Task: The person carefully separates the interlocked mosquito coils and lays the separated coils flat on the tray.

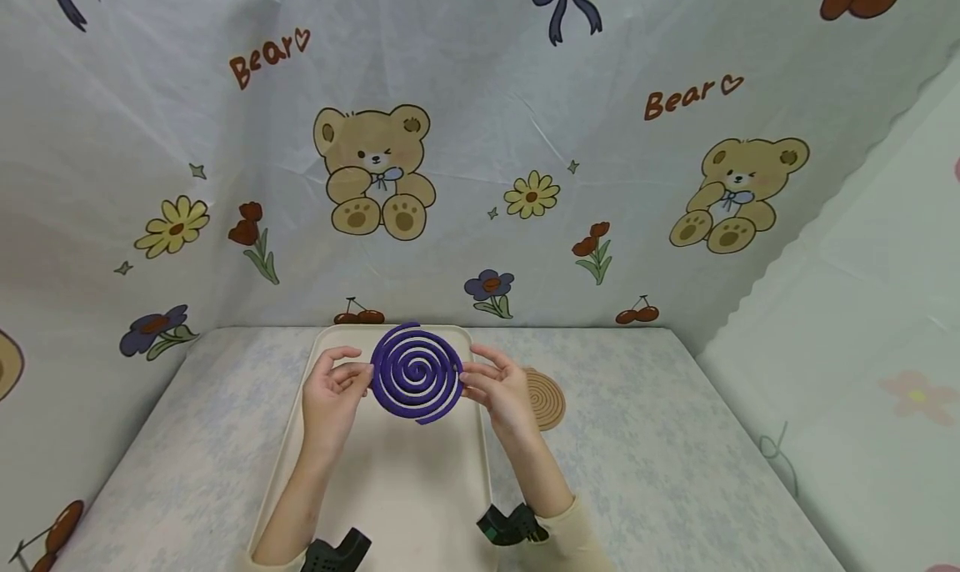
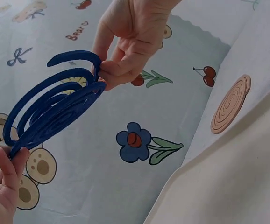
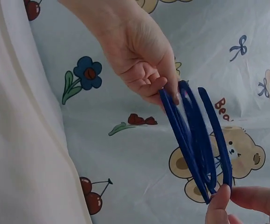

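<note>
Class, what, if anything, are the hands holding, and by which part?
A purple spiral, held by its outer edge: the left hand pinches one side, the right hand the opposite side.

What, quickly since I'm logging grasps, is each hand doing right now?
Left hand: closed, pinching one edge of the purple spiral.
Right hand: closed, pinching its opposite edge.

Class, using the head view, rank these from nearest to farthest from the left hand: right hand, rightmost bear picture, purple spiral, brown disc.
1. Purple spiral: its left edge is pinched by the left hand.
2. Right hand: at the spiral's right edge.
3. Brown disc: just right of the right hand.
4. Rightmost bear picture: upper right.
</note>
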`<state>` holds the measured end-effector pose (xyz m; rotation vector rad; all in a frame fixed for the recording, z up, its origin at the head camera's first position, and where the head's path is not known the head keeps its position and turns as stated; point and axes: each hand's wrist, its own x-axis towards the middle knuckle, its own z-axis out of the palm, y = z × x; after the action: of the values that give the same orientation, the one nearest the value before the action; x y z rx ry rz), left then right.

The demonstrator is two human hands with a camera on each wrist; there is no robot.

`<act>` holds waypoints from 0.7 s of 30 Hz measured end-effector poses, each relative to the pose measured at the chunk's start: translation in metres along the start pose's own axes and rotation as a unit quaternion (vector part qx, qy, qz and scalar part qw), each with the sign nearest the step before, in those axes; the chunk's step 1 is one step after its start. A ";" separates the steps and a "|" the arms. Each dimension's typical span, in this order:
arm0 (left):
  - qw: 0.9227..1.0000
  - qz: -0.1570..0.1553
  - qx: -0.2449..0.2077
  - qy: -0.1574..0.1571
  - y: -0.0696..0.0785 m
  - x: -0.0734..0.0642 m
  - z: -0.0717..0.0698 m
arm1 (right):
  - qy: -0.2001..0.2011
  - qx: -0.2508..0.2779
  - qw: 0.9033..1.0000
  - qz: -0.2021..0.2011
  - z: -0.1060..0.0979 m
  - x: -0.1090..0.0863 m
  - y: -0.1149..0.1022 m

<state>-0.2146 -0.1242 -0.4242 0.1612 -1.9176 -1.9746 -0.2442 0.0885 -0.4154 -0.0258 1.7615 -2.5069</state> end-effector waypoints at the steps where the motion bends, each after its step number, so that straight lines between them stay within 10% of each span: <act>1: 1.000 0.003 0.005 0.004 0.000 0.000 0.000 | -0.002 0.004 1.000 0.003 0.001 0.000 -0.001; 21: 0.997 -0.074 -0.032 -0.009 -0.005 0.006 -0.006 | 0.045 0.041 0.998 -0.024 -0.001 0.004 0.004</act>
<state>-0.2193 -0.1322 -0.4287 0.2766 -1.9006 -2.1356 -0.2483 0.0883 -0.4194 0.0510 1.7072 -2.6516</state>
